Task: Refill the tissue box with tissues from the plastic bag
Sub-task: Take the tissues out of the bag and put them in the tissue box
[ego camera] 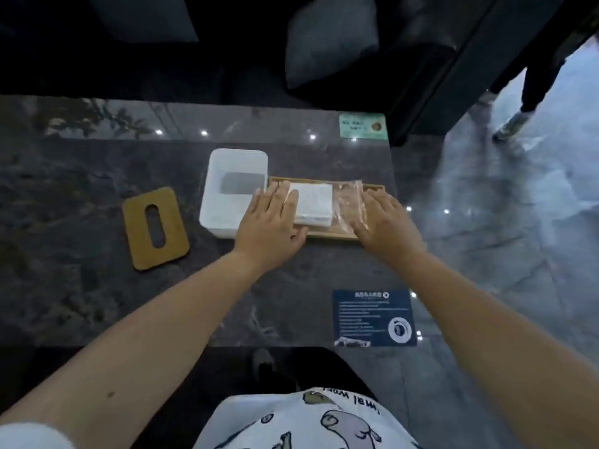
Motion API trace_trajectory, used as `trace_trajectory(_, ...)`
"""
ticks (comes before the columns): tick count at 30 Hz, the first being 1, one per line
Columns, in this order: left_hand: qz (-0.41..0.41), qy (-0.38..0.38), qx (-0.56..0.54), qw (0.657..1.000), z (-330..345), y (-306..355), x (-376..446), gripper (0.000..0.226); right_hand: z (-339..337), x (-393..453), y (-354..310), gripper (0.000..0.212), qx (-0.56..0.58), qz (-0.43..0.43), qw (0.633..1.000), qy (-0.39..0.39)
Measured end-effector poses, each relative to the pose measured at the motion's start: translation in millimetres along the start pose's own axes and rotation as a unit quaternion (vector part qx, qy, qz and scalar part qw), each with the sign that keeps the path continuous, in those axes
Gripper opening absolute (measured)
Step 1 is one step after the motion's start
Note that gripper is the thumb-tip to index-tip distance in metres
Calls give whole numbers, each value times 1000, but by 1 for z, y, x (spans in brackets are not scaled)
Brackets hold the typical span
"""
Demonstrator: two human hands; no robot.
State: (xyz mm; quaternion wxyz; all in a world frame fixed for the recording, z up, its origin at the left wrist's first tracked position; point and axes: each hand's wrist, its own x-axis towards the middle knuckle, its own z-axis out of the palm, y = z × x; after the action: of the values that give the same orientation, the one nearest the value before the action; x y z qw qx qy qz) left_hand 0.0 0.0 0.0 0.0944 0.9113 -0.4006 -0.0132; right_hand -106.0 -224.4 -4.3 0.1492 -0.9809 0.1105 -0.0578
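Tissues (312,202) are lying as a white stack inside the clear plastic bag (350,202), on a wooden tray (327,236) mid-table. I'm resting my left hand (270,226) flat on the stack's left end and my right hand (385,223) on the bag's loose end — fingers extended, close together, pinning rather than pinching. Just left, touching the tray, the white tissue box (233,192) is sitting open and empty, its slotted lid (155,228) lying apart — nothing is blocking the way.

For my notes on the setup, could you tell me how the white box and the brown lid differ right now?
The white box stands open-topped and deep; the brown lid lies flat and thin, apart on its left. The box is plain white and looks empty; the lid is brown with an oval slot. The left hand overlaps the box's near corner; nothing touches the lid. Both sit on the table.
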Motion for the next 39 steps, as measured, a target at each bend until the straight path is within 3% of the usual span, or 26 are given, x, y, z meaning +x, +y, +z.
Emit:
trace_trajectory(5,2,-54,4,999,33,14,24,68,20,15,26,50,16,89,989,-117)
trace_trajectory(10,-1,-87,12,996,63,24,44,62,31,33,40,16,131,139,966,-176)
trace_trajectory(12,0,-94,15,995,73,25,48,61,34,37,44,11,176,175,953,-174)
trace_trajectory(17,-22,-126,10,992,86,26,50,60,37,48,54,44,277,310,884,-213)
trace_trajectory(20,-28,-135,-3,990,89,25,49,60,34,51,57,21,350,358,823,-269)
trace_trajectory(24,-33,-145,-21,989,87,24,51,58,30,52,62,12,383,364,792,-307)
trace_trajectory(30,-45,-111,-65,991,79,26,61,42,32,51,65,17,365,310,830,-285)
trace_trajectory(35,-76,-23,-114,990,72,46,82,29,40,47,60,16,311,247,880,-261)
trace_trajectory(39,-155,-142,-230,950,74,63,108,25,46,48,55,16,266,213,903,-263)
